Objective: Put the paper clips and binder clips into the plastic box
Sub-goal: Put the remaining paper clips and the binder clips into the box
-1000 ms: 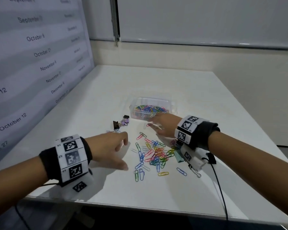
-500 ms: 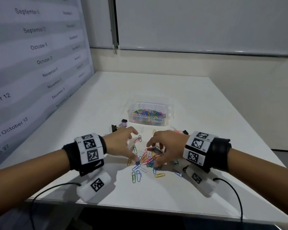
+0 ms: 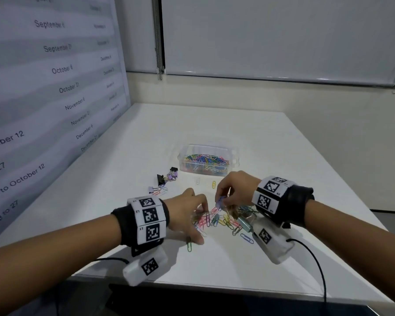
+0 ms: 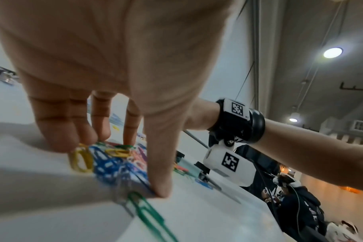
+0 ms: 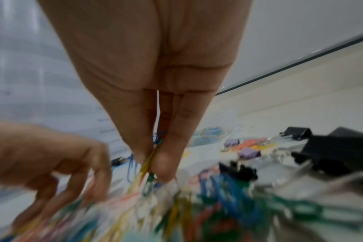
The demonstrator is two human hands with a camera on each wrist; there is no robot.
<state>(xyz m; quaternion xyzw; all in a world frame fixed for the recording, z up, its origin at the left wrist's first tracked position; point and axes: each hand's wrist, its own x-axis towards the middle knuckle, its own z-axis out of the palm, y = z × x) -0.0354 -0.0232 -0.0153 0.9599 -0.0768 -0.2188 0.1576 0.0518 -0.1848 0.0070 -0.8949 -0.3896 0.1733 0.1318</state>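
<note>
Right wrist view: right hand (image 5: 153,157) pinching several paper clips (image 3: 219,218) — left hand (image 3: 187,213) spread, raking — best lifted slowly, squeezed tight, toward plastic box (image 3: 209,161).

Both hands closed in, right hand (image 3: 235,190) now pinching paper clips (image 3: 220,201); loose clips bunched

- Both hands meet over the paper clips (image 3: 219,221) heaped on the white table (image 3: 271,142).
- The right hand (image 3: 236,188) pinches a few clips; the left hand (image 3: 187,213) rests fingertips on the heap.
- The plastic box (image 3: 209,161) sits at twelve o'clock, binder clips (image 3: 167,179) at eleven.
</note>
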